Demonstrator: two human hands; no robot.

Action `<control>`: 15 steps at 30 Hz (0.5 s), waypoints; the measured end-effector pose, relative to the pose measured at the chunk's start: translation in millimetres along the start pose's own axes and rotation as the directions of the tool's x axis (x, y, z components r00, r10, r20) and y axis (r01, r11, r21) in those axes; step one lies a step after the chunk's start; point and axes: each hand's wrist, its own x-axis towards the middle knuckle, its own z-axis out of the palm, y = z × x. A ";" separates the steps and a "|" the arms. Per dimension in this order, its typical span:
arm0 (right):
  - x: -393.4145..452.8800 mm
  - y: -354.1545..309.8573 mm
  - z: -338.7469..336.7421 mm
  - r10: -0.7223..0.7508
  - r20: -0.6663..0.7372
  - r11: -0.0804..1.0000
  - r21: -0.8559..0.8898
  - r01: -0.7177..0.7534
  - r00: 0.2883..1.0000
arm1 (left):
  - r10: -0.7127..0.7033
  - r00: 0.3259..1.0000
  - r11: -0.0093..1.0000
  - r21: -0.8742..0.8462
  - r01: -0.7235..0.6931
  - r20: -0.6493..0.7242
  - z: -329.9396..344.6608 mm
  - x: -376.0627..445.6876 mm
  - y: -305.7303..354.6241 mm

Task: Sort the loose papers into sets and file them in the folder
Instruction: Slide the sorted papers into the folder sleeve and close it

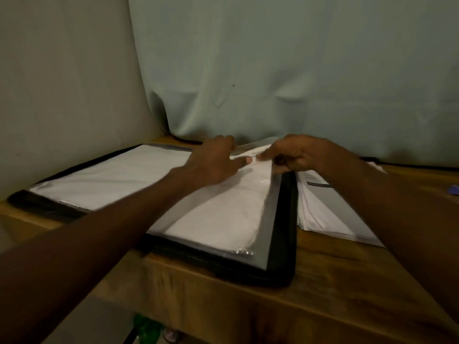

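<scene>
The folder [278, 244] lies open across a wooden table [335, 281], its black zip edge running round both halves. The left half sits tight against the wall [62, 83] in the corner; the right half ends at a thick black rim just beside a stack of papers [320, 212]. That stack touches or nearly touches the folder's right edge, I cannot tell which.

Both arms reach over the folder to its far edge, where a pale curtain [285, 70] hangs down to the tabletop. The left hand [213, 162] lies flat with fingers spread on the sleeve [223, 214], a clear plastic pocket with a white sheet inside, its fingertips at the sleeve's top. The right hand [295, 155] is curled, its forefinger and thumb pinching the top edge of the sleeve, or the sheet in it; motion blur hides which. The two hands' fingertips almost meet there.

The sleeve's near corner is crinkled and lies inside the folder's grey border, short of the black rim. On the left half another white sheet [111, 175] lies flat in plastic, its near edge parallel to the table's front.

Bare wood shows in front of the folder and to the right of the stack, where a small blue thing [454, 189] sits at the picture's edge. Behind the folder there is hardly any room before the curtain. Under the table's front edge something green [146, 326] shows, too dim to name.
</scene>
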 end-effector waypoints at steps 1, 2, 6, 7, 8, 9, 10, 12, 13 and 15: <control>-10.6 4.2 9.2 0.038 0.001 0.999 -0.023 -0.038 0.999 | -0.008 1.000 1.000 -0.025 0.008 0.010 -2.6 -10.5 12.0; -23.9 8.6 17.6 0.059 -0.009 0.997 -0.057 -0.060 0.998 | -0.014 1.000 0.999 -0.047 0.015 0.017 -5.8 -23.7 24.4; -62.6 10.3 43.3 0.033 -0.053 0.999 -0.024 -0.034 0.998 | 0.001 1.000 0.987 -0.159 0.004 0.028 -20.3 -72.1 50.9; -72.3 7.6 47.3 0.019 -0.057 0.998 0.054 -0.015 0.998 | 0.019 1.000 0.972 -0.233 -0.013 0.023 -29.2 -87.2 52.7; -79.2 4.3 50.1 -0.001 -0.050 0.986 0.166 0.009 0.999 | 0.034 0.999 0.947 -0.321 -0.027 0.015 -38.9 -99.9 52.2; -86.2 0.7 54.2 -0.025 -0.035 0.959 0.282 0.034 0.999 | 0.047 0.999 0.911 -0.411 -0.040 0.005 -52.0 -113.9 48.5; -90.5 -2.7 57.3 -0.047 -0.021 0.919 0.392 0.052 0.999 | 0.064 0.998 0.875 -0.481 -0.055 0.002 -63.3 -125.6 43.8; -98.0 -10.1 67.6 -0.094 -0.001 0.853 0.516 0.081 0.996 | 0.099 0.995 0.847 -0.525 -0.087 -0.006 -85.7 -149.7 30.7; -98.4 -13.1 72.1 -0.124 0.014 0.840 0.534 0.097 0.992 | 0.097 0.995 0.857 -0.507 -0.094 -0.020 -92.0 -158.7 23.6; -97.2 -21.0 86.5 -0.199 0.056 0.839 0.526 0.140 0.978 | 0.050 0.988 0.909 -0.404 -0.106 -0.146 -97.4 -169.7 3.5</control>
